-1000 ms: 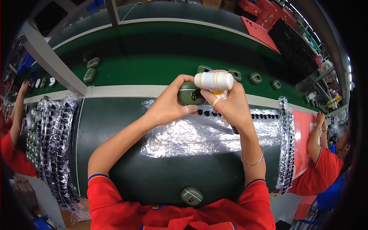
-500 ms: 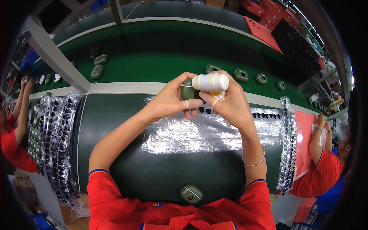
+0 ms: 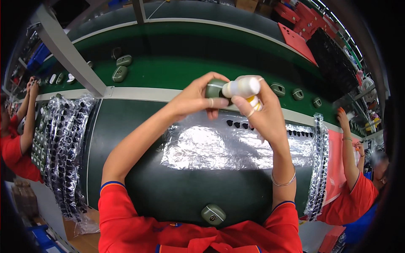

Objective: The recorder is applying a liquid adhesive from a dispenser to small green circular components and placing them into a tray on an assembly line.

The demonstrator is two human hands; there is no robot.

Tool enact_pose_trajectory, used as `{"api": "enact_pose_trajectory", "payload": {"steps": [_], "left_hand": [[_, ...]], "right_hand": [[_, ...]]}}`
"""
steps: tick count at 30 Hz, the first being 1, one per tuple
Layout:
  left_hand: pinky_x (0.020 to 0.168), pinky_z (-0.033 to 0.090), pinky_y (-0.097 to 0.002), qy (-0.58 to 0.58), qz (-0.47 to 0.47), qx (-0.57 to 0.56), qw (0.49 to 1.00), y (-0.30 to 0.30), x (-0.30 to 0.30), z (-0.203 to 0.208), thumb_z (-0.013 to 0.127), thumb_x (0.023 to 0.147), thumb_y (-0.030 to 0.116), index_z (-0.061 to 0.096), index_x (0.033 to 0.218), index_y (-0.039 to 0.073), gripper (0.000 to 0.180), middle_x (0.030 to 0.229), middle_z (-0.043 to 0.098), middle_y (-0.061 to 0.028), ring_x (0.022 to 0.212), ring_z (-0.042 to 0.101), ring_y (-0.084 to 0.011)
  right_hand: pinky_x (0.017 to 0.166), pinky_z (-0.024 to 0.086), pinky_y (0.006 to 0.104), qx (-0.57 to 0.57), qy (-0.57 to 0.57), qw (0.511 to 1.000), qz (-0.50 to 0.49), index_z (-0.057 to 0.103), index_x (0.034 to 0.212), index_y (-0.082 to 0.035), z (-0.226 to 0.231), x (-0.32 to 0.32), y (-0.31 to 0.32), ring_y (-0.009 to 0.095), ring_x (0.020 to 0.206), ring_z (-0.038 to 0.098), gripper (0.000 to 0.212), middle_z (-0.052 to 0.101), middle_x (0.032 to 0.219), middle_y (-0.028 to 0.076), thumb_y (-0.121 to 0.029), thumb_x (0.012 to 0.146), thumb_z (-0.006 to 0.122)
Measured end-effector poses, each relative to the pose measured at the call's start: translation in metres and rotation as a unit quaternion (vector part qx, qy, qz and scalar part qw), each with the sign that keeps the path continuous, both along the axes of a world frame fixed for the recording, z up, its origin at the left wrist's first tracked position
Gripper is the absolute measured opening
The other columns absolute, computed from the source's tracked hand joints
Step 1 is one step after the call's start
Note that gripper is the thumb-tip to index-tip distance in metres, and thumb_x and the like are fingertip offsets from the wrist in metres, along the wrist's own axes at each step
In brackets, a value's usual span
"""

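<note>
Green case sits just above the centre of the frame, grasped by the left hand. The right hand grips a white bottle, tipped nearly level beside the case; whether they touch, I cannot tell. Below, clear film with black pieces lies on the worktop. Another case rests at bottom centre.
</note>
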State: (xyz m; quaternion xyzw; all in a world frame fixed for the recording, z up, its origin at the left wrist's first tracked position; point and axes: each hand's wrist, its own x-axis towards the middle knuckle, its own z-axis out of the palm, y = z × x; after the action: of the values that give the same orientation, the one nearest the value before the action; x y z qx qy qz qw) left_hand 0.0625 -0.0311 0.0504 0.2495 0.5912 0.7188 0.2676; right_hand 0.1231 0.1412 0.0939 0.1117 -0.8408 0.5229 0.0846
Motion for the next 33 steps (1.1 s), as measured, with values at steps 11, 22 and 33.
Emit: {"api": "enact_pose_trajectory", "payload": {"steps": [11, 22, 33], "left_hand": [[0.090, 0.035, -0.0413, 0.382, 0.359, -0.463, 0.715, -0.048, -0.083, -0.085, 0.061, 0.076, 0.041, 0.044, 0.121, 0.001, 0.062, 0.118, 0.046, -0.0206, 0.110, 0.041, -0.0348], [0.069, 0.048, -0.0444, 0.206, 0.434, -0.653, 0.585, -0.163, -0.098, -0.068, 0.072, 0.068, 0.029, 0.041, 0.116, 0.000, 0.064, 0.102, 0.052, -0.0181, 0.090, 0.056, -0.0307], [0.072, 0.053, -0.0299, 0.034, 0.084, -0.019, 0.996, -0.007, 0.001, -0.014, 0.065, 0.063, -0.008, 0.040, 0.117, 0.006, 0.061, 0.102, 0.053, -0.0102, 0.090, 0.057, -0.0179]], "right_hand": [[0.035, 0.038, 0.0251, 0.247, -0.197, 0.948, 0.036, 0.062, 0.077, 0.006, -0.064, -0.033, 0.023, 0.011, 0.039, 0.050, 0.031, 0.058, 0.055, 0.008, -0.017, 0.062, 0.075], [0.036, 0.039, 0.0241, 0.144, -0.160, 0.977, -0.007, 0.060, 0.087, 0.007, -0.023, -0.022, 0.015, 0.011, 0.039, 0.050, 0.022, 0.059, 0.061, 0.009, -0.009, 0.071, 0.065], [0.051, 0.046, 0.0236, -0.023, -0.108, 0.993, -0.041, 0.057, 0.095, 0.002, -0.004, -0.005, -0.005, 0.012, 0.061, 0.058, 0.026, 0.060, 0.082, 0.008, -0.006, 0.072, 0.065]]}}
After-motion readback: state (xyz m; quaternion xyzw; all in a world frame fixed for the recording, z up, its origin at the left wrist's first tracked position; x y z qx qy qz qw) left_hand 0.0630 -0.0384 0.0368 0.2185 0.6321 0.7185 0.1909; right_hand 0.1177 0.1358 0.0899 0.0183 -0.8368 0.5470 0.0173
